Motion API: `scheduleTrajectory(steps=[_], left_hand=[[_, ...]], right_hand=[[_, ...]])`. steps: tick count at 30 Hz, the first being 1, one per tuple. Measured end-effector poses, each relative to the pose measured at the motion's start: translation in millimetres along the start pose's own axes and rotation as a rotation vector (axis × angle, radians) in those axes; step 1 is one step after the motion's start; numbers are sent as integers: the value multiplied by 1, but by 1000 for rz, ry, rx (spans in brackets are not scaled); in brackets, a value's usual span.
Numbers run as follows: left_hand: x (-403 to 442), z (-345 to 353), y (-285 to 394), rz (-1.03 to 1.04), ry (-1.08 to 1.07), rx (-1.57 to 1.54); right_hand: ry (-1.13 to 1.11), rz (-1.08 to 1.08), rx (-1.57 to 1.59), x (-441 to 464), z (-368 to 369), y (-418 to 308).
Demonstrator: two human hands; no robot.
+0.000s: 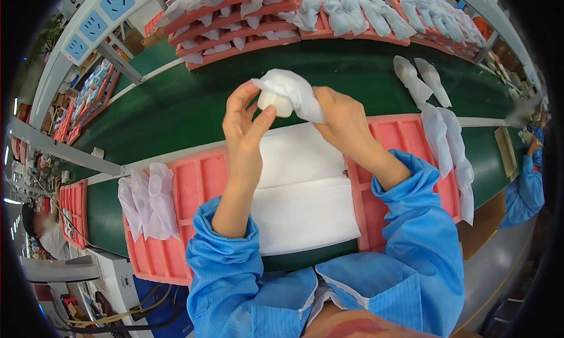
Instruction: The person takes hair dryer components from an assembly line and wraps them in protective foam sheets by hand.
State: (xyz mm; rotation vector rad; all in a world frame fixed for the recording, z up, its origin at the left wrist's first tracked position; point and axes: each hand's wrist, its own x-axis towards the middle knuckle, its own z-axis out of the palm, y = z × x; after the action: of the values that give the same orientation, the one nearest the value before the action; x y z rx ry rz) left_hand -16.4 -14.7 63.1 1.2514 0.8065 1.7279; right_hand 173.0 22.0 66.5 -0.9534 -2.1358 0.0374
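A white rounded item (275, 104) is partly inside a thin white bag (294, 86), raised above the green work surface. The fingers and thumb of my left hand (247, 117) close around the item and the bag's edge. My right hand (339, 116) grips the other end of the bag, its fingertips partly hidden behind it. Below my hands lie flat white sheets or bags (305, 214) in two stacks, between a pink compartment tray (202, 176) on the left and another pink tray (376, 206) on the right.
Wrapped items (154, 200) rest on the left tray, and more wrapped items (443, 141) on the right one. Two wrapped pieces (414, 79) lie on the green belt (176, 111). Stacked pink trays (235, 26) line the back. A co-worker's blue sleeve (526, 185) shows far right.
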Motion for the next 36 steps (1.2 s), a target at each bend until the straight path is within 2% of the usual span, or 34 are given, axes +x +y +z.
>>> scheduleTrajectory(steps=[2,8,10,13,14,15,17,18,19,20,22,24,25,27,29,32,34,36], left_hand=[[-6,9,-3,36,127,120],[-9,12,-3,260,211,314],[-10,15,2,258,203,380],[-12,22,5,263,170,420],[-13,23,6,267,164,531],[-14,23,6,269,161,647],[-8,16,5,283,172,620],[-5,10,5,298,183,592],[-1,1,5,300,198,568],[3,-4,5,213,245,450],[13,-21,-4,33,347,198],[17,-34,-21,-17,322,204],[18,-35,-30,-62,300,215],[16,-35,-57,-4,231,410],[10,-31,-81,64,130,533],[-2,-6,-74,1,-119,606],[-10,9,-64,-9,-223,706],[-16,19,-62,-24,-313,763]], right_hand=[[3,-25,-54,-3,2,-5],[77,-118,-178,-8,10,-7],[108,-148,-143,-7,10,-7],[79,1,-73,-5,1,-10],[92,91,1,-4,-1,-11],[92,93,-2,-5,-4,-12],[-25,216,211,-5,-10,-14],[-25,216,214,-5,-11,-12],[-264,275,460,-5,-13,-7],[-504,330,703,-4,-15,-1],[-549,283,776,-3,-14,13],[-721,296,722,5,-20,30],[-717,301,717,7,-20,40],[-632,291,395,9,-15,65],[-485,467,166,9,-4,91],[-259,683,-245,2,18,124],[-198,666,-339,-2,16,136],[-9,460,-559,0,3,137]])
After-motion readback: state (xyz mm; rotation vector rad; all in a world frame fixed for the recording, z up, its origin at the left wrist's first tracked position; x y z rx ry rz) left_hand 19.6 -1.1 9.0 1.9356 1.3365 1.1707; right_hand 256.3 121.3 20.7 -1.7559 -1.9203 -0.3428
